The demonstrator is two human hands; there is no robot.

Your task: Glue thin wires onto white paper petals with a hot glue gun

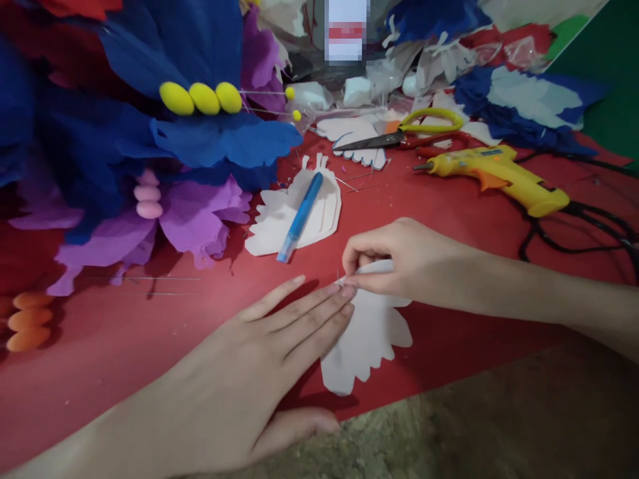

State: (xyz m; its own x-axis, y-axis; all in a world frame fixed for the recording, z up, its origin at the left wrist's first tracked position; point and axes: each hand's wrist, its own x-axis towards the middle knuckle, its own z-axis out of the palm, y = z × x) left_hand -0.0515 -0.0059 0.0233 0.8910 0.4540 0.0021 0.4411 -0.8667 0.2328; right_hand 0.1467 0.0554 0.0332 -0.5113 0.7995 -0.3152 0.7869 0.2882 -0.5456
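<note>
Red sheet [100,346] was spread flat as the work surface and ran from 9 to 3 o'clock. Bare floor [499,426], mottled brown-grey and rough-looking, showed at 5 o'clock past the sheet's slanted edge. Dark green sheet [609,73] lay at 2 o'clock, with a pale board [539,10] just beside it at 1. Light was dim and soft, with blurred shadows on the red.

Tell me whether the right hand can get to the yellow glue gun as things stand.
Probably yes. The glue gun lies just beyond the right hand, with only red sheet between them. But its fingers are pinching the white paper petal, so they would have to let go first.
</note>
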